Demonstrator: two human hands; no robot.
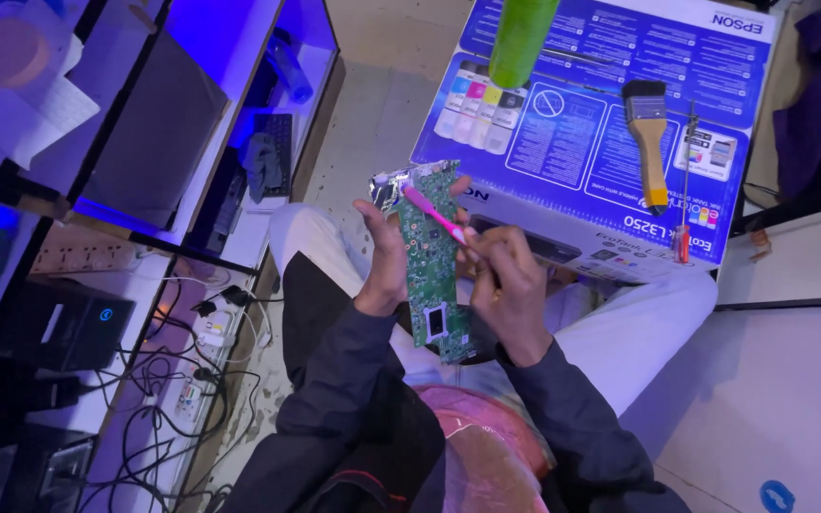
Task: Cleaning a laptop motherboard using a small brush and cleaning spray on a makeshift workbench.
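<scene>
Our left hand (387, 261) clasps a long green circuit board (432, 261) upright above our lap; our right hand (504, 280) pinches a slim pink plastic brush (432, 216) against its studded face.

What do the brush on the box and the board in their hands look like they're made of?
The paintbrush looks like pale unfinished wood for the handle, with a dark band and dark bristles. The circuit board, held in the left hand, looks like green laminate, matte, studded with small components; a shiny metal bracket caps its top end.
</scene>
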